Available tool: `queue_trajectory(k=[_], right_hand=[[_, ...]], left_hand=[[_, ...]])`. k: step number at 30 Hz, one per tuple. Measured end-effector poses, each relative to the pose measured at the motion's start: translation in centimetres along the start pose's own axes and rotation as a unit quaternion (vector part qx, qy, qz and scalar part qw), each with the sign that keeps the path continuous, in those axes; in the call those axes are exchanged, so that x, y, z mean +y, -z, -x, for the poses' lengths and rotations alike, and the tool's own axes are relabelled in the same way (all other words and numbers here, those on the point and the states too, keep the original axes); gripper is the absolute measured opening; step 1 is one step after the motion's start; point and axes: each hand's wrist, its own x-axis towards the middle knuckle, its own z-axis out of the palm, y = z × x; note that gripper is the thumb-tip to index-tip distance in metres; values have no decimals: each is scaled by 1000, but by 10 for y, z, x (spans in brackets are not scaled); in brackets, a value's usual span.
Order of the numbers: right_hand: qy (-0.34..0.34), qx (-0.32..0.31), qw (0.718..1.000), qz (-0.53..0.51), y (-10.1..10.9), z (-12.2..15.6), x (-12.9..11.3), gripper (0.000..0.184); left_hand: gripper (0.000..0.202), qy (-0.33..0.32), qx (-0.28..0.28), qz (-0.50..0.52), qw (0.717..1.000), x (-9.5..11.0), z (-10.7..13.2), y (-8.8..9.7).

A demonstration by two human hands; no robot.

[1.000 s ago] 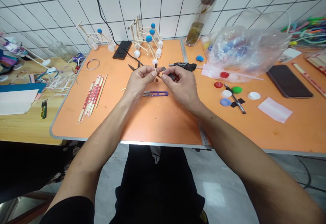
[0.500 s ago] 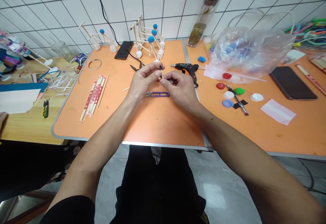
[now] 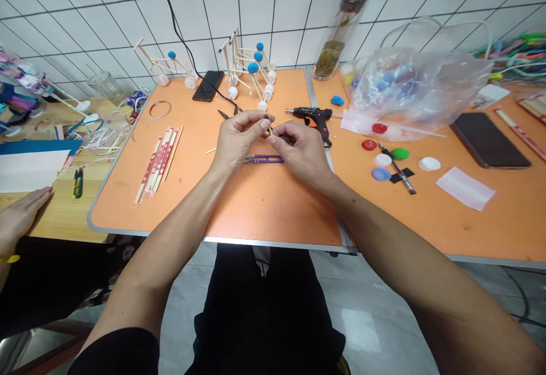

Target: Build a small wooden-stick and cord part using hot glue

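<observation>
Pinching a thin wooden stick (image 3: 268, 130) with a dark tip, your left hand (image 3: 239, 139) was closed on it between thumb and fingertips, holding it up over the orange counter (image 3: 264, 207). Your right hand (image 3: 301, 150) was curled just beside it, its fingers gripping a small dark piece (image 3: 285, 139) that they mostly hid, so its shape was hard to tell. Purple-handled thread snips (image 3: 263, 159) lay on the counter just below your hands, with a black hot glue gun (image 3: 311, 116) just beyond them and paper-wrapped chopsticks (image 3: 156, 164) off to your left. Farther back stood slender stick models (image 3: 251, 73) with blue balls and white wheels.
</observation>
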Motion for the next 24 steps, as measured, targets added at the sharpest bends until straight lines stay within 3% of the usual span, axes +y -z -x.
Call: queue_trajectory(k=[6, 12, 19, 24], right_hand=[[12, -1, 1000, -4, 0, 0, 2, 50], [13, 0, 1000, 7, 0, 0, 2, 56], [-30, 21, 999, -23, 1, -1, -1, 66], [-37, 14, 999, -36, -1, -1, 3, 55]], left_hand=[[49, -17, -20, 11, 1000, -1, 0, 1], [45, -11, -6, -1, 1000, -1, -1, 1], [46, 13, -28, -16, 999, -9, -1, 0], [47, 19, -17, -22, 999, -9, -2, 0]])
